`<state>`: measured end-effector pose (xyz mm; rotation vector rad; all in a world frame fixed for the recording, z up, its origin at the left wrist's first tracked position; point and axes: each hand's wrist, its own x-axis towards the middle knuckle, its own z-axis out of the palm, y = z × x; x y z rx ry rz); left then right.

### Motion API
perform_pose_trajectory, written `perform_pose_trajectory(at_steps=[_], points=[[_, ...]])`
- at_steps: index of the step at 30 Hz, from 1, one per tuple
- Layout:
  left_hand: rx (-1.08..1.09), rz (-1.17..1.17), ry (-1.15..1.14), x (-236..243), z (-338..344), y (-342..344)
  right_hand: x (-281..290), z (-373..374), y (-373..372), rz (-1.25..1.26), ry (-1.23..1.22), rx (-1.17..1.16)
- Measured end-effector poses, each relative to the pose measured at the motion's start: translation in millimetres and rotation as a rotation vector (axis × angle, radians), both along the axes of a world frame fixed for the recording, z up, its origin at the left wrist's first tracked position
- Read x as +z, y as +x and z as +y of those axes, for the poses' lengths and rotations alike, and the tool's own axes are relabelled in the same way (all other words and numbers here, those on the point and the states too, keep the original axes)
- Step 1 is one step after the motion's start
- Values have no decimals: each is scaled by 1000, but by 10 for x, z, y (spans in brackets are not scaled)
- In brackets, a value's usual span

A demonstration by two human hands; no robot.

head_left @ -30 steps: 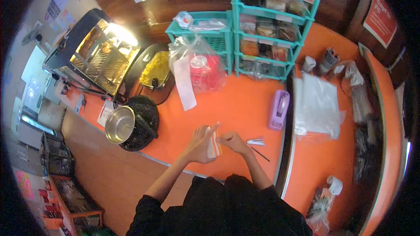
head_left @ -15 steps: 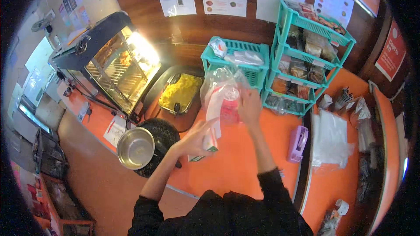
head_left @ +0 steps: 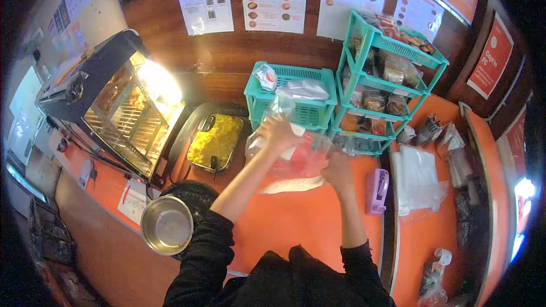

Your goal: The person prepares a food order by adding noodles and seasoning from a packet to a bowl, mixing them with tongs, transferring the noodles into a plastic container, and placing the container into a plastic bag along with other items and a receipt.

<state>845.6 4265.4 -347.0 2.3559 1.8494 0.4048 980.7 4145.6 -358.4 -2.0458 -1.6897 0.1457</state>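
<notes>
A clear plastic bag (head_left: pixel 311 143) with something red showing through it is between my hands over the orange counter. Bent fingers of my left hand (head_left: pixel 277 135) grip its upper left part, beside a white piece. At the bag's right edge, my right hand (head_left: pixel 339 171) is curled closed on the plastic; its fingertips are partly hidden. Along the lower side of the bag runs a pale paper strip (head_left: pixel 293 185). Whether that strip lies inside or under the bag, I cannot tell.
A glass-fronted heated cabinet (head_left: pixel 119 102) stands left, near a tray of yellow food (head_left: pixel 215 141) and a steel pot (head_left: pixel 166 224). Behind are a green basket (head_left: pixel 290 111) and a green tiered rack (head_left: pixel 387 82). A purple tape dispenser (head_left: pixel 376 191) and clear bags (head_left: pixel 420 181) are at right.
My left hand has moved up and away from a small white-and-green box, which no longer shows, to the bag. My right hand has come down to the bag's right edge and closed.
</notes>
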Motion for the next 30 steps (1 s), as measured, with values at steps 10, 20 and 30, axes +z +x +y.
perform_pose_trajectory(at_steps=[10,20,30], points=[[-476,-654,-1259,67,-303,172,373,3,268,183,-29,433],[-248,-126,-264,-293,169,327,405,79,452,661,-68,417],[-428,-255,-437,-375,189,160,660,212,210,1736,90,663]])
